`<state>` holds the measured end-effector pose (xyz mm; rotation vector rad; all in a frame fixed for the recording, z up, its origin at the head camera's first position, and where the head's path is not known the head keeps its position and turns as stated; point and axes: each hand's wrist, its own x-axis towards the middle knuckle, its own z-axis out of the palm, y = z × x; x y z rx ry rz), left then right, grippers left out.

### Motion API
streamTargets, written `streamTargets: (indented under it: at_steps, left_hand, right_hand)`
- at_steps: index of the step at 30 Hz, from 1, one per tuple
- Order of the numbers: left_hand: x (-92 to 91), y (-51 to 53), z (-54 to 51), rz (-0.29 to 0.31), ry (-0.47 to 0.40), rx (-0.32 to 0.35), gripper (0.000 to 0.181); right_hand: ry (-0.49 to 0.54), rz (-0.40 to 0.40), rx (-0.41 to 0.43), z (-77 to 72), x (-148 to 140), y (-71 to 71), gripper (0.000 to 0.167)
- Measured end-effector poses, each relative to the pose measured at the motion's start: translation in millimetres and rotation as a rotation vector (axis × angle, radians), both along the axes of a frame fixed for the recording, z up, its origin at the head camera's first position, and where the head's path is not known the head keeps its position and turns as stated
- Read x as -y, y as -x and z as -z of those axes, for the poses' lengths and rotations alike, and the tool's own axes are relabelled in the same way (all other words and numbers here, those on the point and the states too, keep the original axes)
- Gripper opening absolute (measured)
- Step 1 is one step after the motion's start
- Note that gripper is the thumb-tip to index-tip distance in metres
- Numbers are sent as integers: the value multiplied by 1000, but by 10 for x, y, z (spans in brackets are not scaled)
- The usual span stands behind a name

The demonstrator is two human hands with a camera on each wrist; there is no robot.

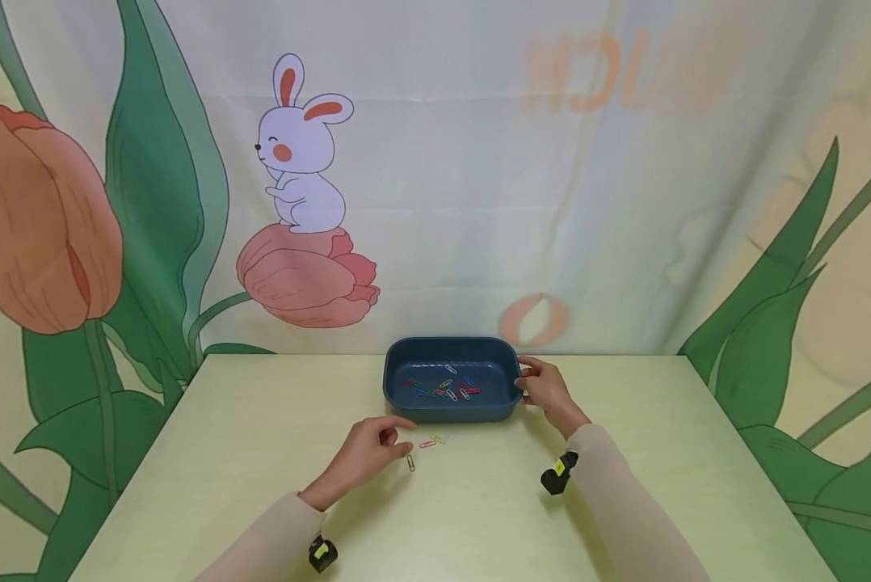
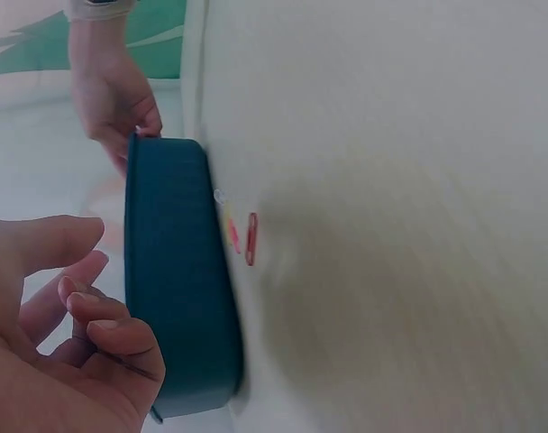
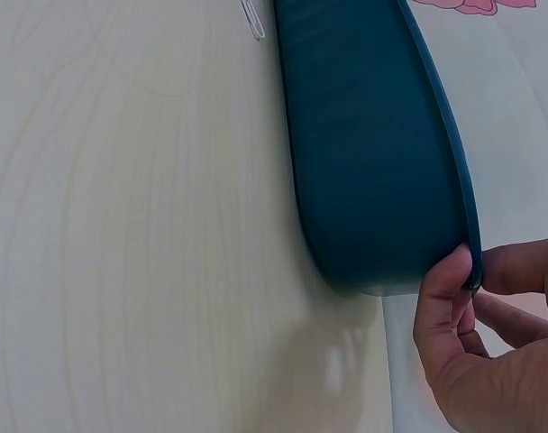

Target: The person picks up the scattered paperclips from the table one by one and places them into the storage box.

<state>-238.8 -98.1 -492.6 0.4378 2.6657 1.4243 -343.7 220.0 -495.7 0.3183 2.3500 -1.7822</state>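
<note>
A dark blue rectangular bin stands at the back of the table with several coloured paper clips inside. My right hand pinches its right rim between thumb and fingers, as the right wrist view shows at the bin's corner. In front of the bin lie a brownish-red paper clip, a pink one and a yellow one. Over them hovers my left hand, thumb and index finger apart, other fingers loosely bent, holding nothing. A pale clip also shows beside the bin.
The pale wooden table ends at a printed cloth backdrop right behind the bin. Each forearm carries a small black wrist camera, the left one and the right one.
</note>
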Motion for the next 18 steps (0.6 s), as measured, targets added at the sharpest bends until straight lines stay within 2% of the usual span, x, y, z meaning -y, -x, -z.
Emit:
streamTargets:
  at_steps: [9,18]
  left_hand:
    - [27,50,223,3,13,65,24]
    - [38,89,363,4,13,100,21]
  right_hand:
    - [-6,-5,0,10,-12,12,51]
    - [5,2,3,34,-17,32,51]
